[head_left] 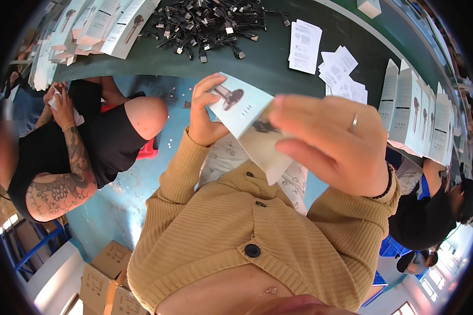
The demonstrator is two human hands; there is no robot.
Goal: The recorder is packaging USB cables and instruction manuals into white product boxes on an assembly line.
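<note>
Head view: the dark green desk [270, 59] spans the top, bearing a black cable heap [205, 26]. In front of it, a pale carton [244, 113] is held up, its long axis seeming to slant from upper left to lower right. The left grip [202, 113] clasps its upper-left end; the right grip [333, 137], spread wide with straight fingers, lies nearer its lower-right end, where a dark shape [264, 127] partly shows. Whether it touches, I cannot tell.

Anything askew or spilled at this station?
Mildly: right of the neat leaflet stack, other leaflets lie splayed at mixed angles. White specks dot the blue floor; they look like stray litter, but are too small to identify. No clear damage on the box in the left hand.
</note>
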